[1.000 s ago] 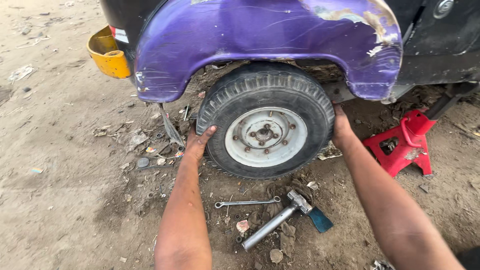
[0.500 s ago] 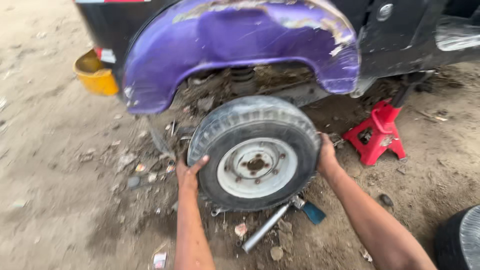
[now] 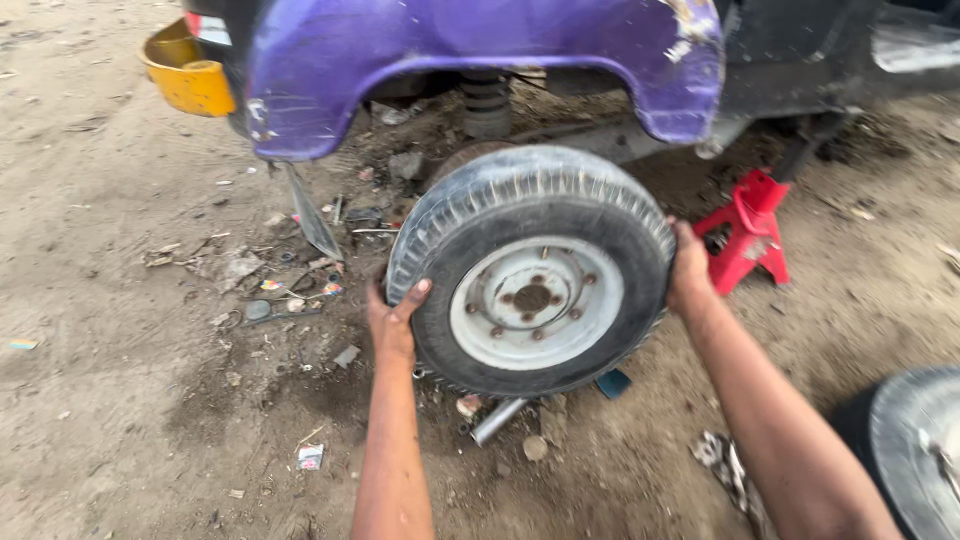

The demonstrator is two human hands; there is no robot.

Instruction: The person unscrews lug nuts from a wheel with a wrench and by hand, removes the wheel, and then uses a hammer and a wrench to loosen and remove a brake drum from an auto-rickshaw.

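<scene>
A black tyre on a pale grey steel rim (image 3: 535, 290) is off the vehicle, held upright and tilted back a little in front of the purple wheel arch (image 3: 470, 50). My left hand (image 3: 392, 318) presses the tyre's left side, fingers spread on the rubber. On the tyre's right edge my right hand (image 3: 690, 268) grips the tread. Behind the wheel the brake drum (image 3: 470, 160) and a coil spring (image 3: 487, 103) show in the open arch.
A red jack stand (image 3: 745, 235) stands under the body at right. A metal pipe handle (image 3: 497, 420) and a blue-tipped tool (image 3: 612, 383) lie under the wheel. Another wheel (image 3: 915, 450) sits at bottom right. Stones, scraps and litter dot the dirt at left.
The wheel has come off the hub and moved out toward me, away from the arch, with both hands on its sides. The spanner on the ground is now hidden behind it.
</scene>
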